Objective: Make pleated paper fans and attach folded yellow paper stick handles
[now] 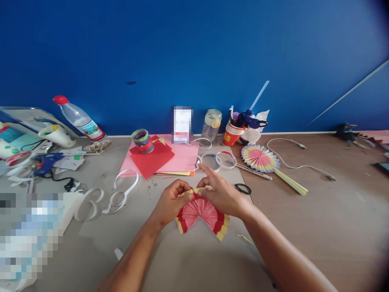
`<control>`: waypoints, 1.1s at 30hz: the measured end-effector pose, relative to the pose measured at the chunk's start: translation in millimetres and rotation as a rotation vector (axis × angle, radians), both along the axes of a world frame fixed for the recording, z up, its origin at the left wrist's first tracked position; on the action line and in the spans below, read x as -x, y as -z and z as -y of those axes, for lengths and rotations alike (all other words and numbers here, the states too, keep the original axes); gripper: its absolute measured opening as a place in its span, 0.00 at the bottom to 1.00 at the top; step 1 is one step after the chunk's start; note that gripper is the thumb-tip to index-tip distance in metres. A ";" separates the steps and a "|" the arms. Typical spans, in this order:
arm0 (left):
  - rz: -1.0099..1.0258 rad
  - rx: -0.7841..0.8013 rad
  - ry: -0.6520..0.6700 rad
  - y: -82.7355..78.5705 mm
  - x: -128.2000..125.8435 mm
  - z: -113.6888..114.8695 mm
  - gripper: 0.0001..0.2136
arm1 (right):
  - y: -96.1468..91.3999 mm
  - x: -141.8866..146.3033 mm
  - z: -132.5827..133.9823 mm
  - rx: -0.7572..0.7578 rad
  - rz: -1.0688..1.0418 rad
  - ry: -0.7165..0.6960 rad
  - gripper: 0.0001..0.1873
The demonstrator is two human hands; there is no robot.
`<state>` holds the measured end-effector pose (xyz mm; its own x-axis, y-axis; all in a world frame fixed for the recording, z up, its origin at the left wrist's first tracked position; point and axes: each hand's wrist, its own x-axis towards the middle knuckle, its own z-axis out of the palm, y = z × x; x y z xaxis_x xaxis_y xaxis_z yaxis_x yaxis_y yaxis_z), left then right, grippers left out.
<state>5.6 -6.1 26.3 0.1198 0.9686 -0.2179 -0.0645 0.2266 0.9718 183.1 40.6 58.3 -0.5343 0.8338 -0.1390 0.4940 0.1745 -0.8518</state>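
Between my two hands is a pleated paper fan (202,211), pink in the middle with red and yellow bands along its rim. Its folds spread out towards me, with a gap at the near side. My left hand (174,198) pinches the far edge of the fan with thumb and fingers. Opposite it, my right hand (223,192) grips the same far edge between thumb and fingers, its index finger raised. The fingertips nearly meet there and partly cover the yellow rim. A finished-looking round fan (259,157) with a yellow paper handle (291,181) lies to the right.
Red paper (152,162) and pink sheets lie at the back beneath a tape-wrapped cup (142,142). Behind stand a phone (182,125), a clear jar (211,126) and a red paper cup (232,134) of tools. Tape rolls (225,159), a white cable (285,164) and paper strips (91,205) lie around.
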 end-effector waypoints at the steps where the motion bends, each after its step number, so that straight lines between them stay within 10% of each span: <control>1: -0.004 -0.003 0.000 0.8 -0.3 0.0 0.12 | 1.2 -0.1 -0.9 0.006 -0.015 -0.004 0.37; 6: -0.053 -0.013 -0.024 5.8 -1.5 -0.3 0.12 | -5.8 -2.3 0.5 -0.078 -0.273 0.122 0.29; 10: -0.118 -0.022 -0.061 6.6 -2.5 -0.9 0.12 | -12.0 -3.6 7.4 0.151 -0.462 0.144 0.13; 33: -0.322 -0.087 -0.090 9.1 -6.6 1.6 0.06 | -7.1 12.1 16.9 -0.180 0.112 0.263 0.04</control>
<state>12.2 -7.7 17.2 -0.0285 0.9888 -0.1464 0.2326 0.1490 0.9611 171.0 23.7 65.4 -0.2875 0.9575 -0.0229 0.6310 0.1714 -0.7566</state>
